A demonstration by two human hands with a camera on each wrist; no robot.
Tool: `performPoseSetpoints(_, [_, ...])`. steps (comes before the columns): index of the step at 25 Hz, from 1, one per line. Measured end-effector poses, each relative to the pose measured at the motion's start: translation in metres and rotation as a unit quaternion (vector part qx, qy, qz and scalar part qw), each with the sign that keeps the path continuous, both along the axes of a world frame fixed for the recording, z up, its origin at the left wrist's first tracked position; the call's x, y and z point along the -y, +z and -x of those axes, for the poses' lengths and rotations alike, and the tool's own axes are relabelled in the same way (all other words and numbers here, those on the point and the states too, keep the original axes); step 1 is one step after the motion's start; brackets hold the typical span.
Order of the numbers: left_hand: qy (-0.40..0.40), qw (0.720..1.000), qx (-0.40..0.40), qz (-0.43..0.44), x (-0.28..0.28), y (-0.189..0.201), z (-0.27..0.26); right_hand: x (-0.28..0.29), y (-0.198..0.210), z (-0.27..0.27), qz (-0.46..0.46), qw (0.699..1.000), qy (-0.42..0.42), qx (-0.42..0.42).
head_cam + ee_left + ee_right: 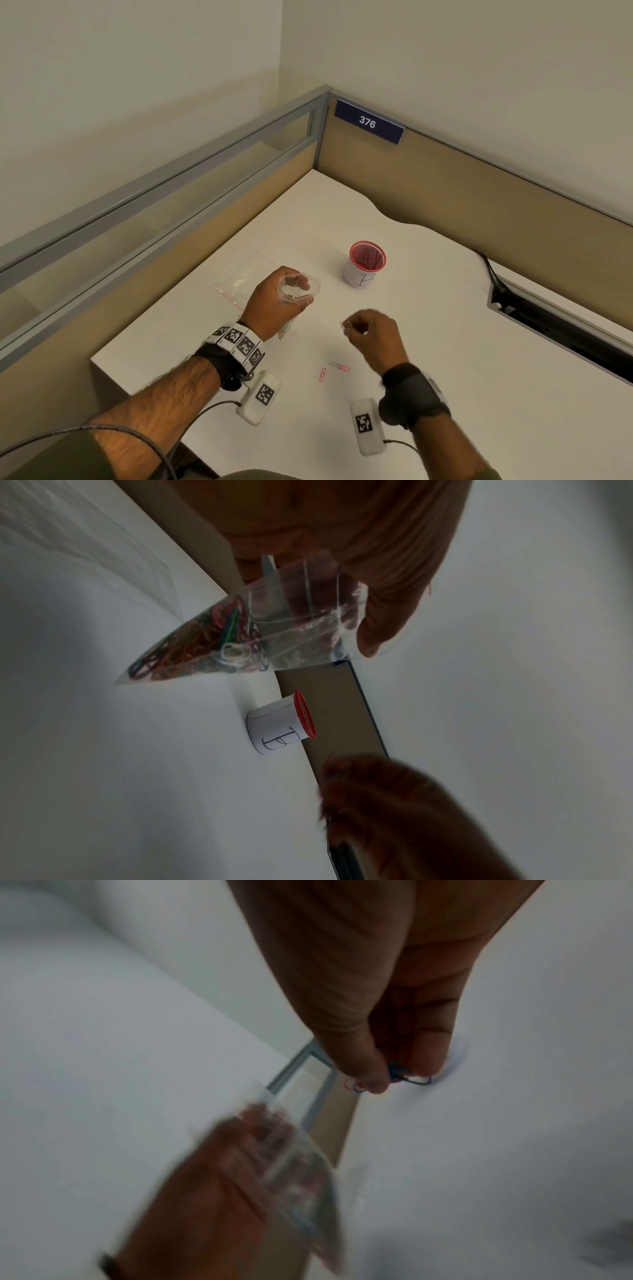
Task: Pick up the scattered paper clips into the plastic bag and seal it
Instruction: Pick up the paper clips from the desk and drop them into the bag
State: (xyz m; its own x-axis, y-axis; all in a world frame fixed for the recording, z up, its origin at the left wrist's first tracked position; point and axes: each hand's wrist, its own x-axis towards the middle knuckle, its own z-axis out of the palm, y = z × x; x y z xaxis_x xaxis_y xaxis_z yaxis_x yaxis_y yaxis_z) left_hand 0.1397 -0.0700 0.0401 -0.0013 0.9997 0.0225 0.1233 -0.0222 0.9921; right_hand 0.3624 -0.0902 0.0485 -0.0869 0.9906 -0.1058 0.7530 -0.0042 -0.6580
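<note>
Two loose pink wire paper clips (334,369) lie nearest on the white worktop (445,342). Right hand (373,337) pinches a few clips; only its wrist cam shows blue ones (399,1073). Left hand (277,301) grips the clear plastic bag (219,639), mouth open; its wrist cam reveals multicoloured clips inside. Red mesh cup (366,262) behind.

A dark blue plate (369,121) on the top rail of the partition, at the desk's far corner, reads "376" in white digits. The white sleeve of the red mesh cup (365,264) carries one hand-drawn black letter; the left wrist view shows it sideways, most likely a "B".
</note>
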Motion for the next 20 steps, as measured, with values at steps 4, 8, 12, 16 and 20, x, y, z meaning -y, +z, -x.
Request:
performPoseSetpoints(4, [-0.009,1.000,-0.006,0.003,0.000,-0.002,-0.006,-0.012,0.064,0.023,-0.054,0.985,-0.011,-0.160])
performPoseSetpoints(8, [-0.024,0.999,-0.028,-0.001,0.001,-0.001,-0.011,-0.024,0.086,0.048,-0.071,0.977,0.017,-0.202])
performPoseSetpoints(12, [-0.032,0.999,-0.028,-0.007,0.002,0.002,-0.014,-0.024,0.082,0.058,-0.060,0.985,0.056,-0.154])
performPoseSetpoints(16, [-0.026,0.999,-0.033,-0.003,0.001,0.001,-0.012,-0.022,0.082,0.053,-0.075,0.985,0.037,-0.149])
performPoseSetpoints(20, [-0.018,1.000,-0.007,0.007,0.004,-0.002,-0.011,-0.025,0.071,0.031,-0.116,0.984,-0.009,-0.133])
